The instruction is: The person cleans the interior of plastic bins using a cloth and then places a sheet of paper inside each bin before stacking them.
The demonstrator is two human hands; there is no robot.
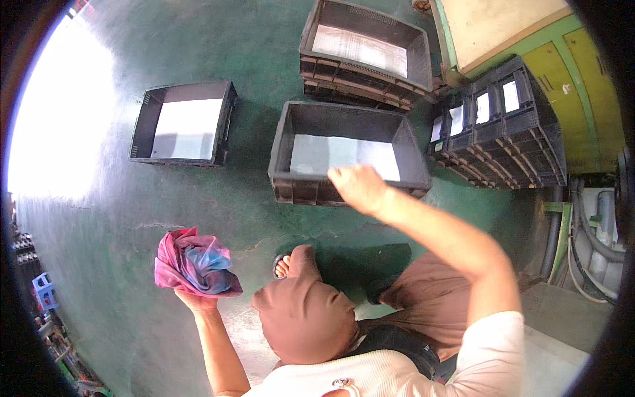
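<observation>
My left hand [196, 300] holds up a bunched cloth [198, 264], pink and purple with blue folds, closed around it from beneath. The cloth hides most of the fingers. My right hand [360, 188] is closed, fingers curled, in front of the near rim of a black plastic crate [291, 186]. Whether it grips that rim or something small, I cannot make out. A pale, flat sheet [324, 153] covers the crate's bottom.
To the left a smaller-looking black crate [149, 126] sits on the green floor [99, 251]. Beyond the middle crate are stacked crates [367, 83]. At right, several crates [496, 139] stand by yellow-green cabinets [549, 86]. Hoses [585, 245] run beside them. A blue stool [45, 291] is far left.
</observation>
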